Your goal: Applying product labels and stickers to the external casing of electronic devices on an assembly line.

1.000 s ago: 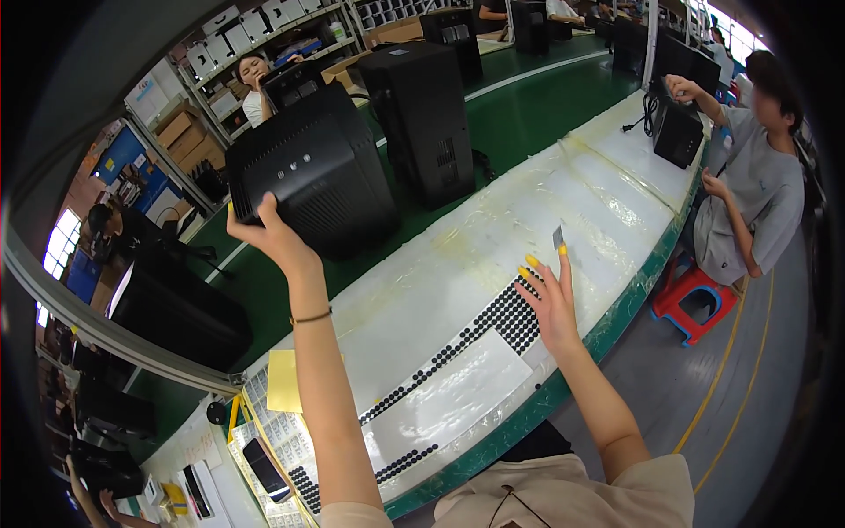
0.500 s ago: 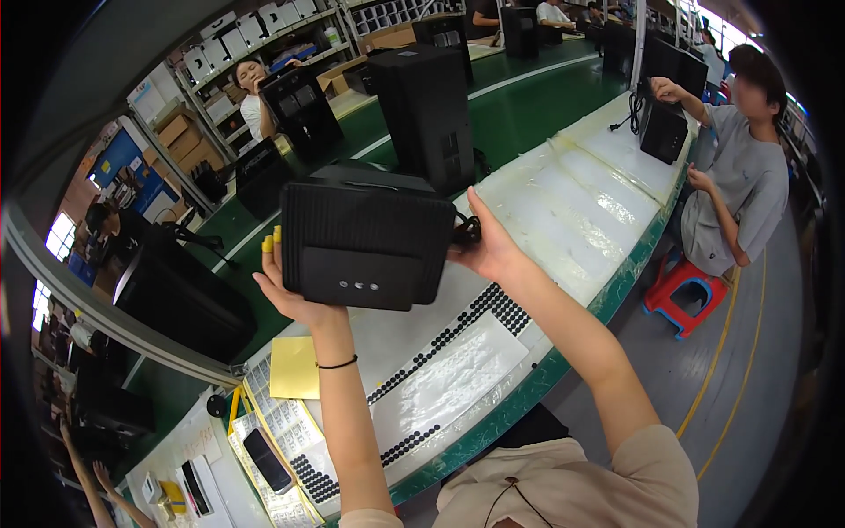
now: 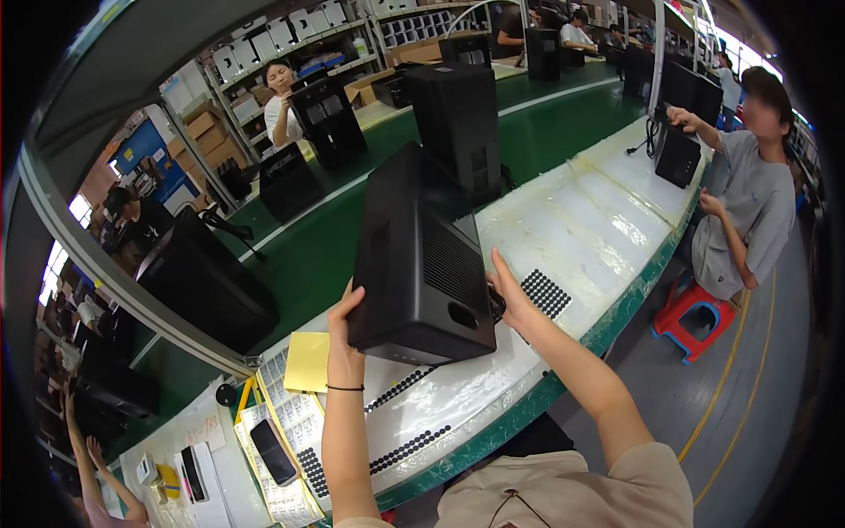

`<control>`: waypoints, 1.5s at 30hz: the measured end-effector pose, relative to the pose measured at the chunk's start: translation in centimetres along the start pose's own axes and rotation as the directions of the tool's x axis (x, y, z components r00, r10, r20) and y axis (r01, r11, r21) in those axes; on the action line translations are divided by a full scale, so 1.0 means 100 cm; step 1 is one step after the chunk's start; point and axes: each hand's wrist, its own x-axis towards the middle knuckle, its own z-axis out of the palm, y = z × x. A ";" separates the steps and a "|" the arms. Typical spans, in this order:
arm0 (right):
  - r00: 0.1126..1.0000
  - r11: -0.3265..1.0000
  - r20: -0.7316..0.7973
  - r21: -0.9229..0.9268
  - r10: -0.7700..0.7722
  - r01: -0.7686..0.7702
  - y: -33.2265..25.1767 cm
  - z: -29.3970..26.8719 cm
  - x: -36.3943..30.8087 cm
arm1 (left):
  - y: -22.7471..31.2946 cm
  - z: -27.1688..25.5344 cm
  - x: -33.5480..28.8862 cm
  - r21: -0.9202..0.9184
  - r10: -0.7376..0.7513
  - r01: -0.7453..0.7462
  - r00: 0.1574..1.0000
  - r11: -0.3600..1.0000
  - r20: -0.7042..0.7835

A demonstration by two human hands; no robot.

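The left hand (image 3: 344,321) and the right hand (image 3: 513,301) both grasp a black box-shaped unit (image 3: 414,255), one on each side. Behind runs the broad green belt (image 3: 304,282); alongside it curves the pale desk (image 3: 572,216). A tall black cabinet (image 3: 453,119) stands on the belt, beyond the unit. The unit is tilted over the desk; whether its lower edge touches cannot be told.

The step in hand looks like turning the unit between the palms; the next move seems to call for a firm, even hold on both sides. Half a second ago a face with three round controls was toward the wearer; now a slotted side and an oval opening show. A yellow sheet (image 3: 307,363) lies beside the left wrist, a phone (image 3: 275,452) lower down, small black dots (image 3: 546,293) near the right hand.
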 end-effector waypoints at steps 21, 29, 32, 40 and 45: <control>0.378 0.482 0.547 0.054 -0.747 0.875 -0.115 0.105 0.084 | -0.082 -0.059 -0.039 0.703 0.859 -0.710 0.389 0.047 0.334; 0.521 0.477 0.511 -0.226 -0.684 0.849 -0.115 0.169 0.009 | -0.029 0.000 -0.106 0.400 0.884 -0.840 0.448 0.365 0.134; 0.454 0.320 0.309 -0.399 -0.836 0.859 -0.142 0.169 -0.028 | 0.005 0.077 -0.123 0.404 0.872 -0.909 0.112 -0.105 0.477; -0.081 -0.223 0.448 -0.275 -0.890 0.935 -0.171 0.187 -0.123 | 0.019 0.031 -0.148 0.600 0.665 -0.781 0.359 -0.170 0.655; -0.043 -0.319 0.701 -0.268 -0.712 0.909 -0.164 0.199 -0.172 | 0.015 0.052 -0.147 0.521 0.719 -0.822 0.218 -0.229 0.660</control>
